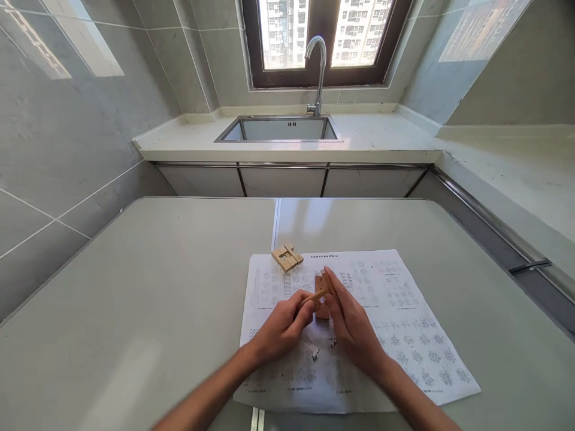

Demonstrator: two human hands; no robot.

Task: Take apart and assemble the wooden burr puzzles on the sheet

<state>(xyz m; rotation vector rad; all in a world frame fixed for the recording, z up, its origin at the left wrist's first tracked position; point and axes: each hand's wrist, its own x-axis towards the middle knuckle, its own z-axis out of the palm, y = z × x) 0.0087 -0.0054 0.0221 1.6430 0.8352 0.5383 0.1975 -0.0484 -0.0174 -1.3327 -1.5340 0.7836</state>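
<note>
Head view, clock centred on my hands, 12 straight ahead.

Left hand (287,323): thumb and fingers closed round a thin tan stick (318,294), its free end pointing to about 2 o'clock. Right hand (353,323): fingers nearly straight, pinching a tan wooden piece (331,286) against the thumb, slanted toward 11. Stick's free end met that piece, or sat right against it; couldn't tell whether the two were joined. Grip on both looked firm enough to count as holding, nothing loose.

Brown flat piece (322,313) was right behind my fingers, partly hidden, over the sheet; couldn't tell if I touched it.

Square wooden assembly (287,258) sat between 10 and 11 o'clock, well clear of my fingers: tan bars round a small gap, overlapping the far edge of the printed sheet (431,371). Sheet lay under both hands, rows of small line drawings on it, its text upside down to me. Dark marks showed on it near 6, too small to identify.

Sheet was on the pale tabletop (179,287), seam (275,224) running off toward 11. Farther out: sink (283,129) between 11 and 12, tap (320,75) at 12, window (321,75) behind.
</note>
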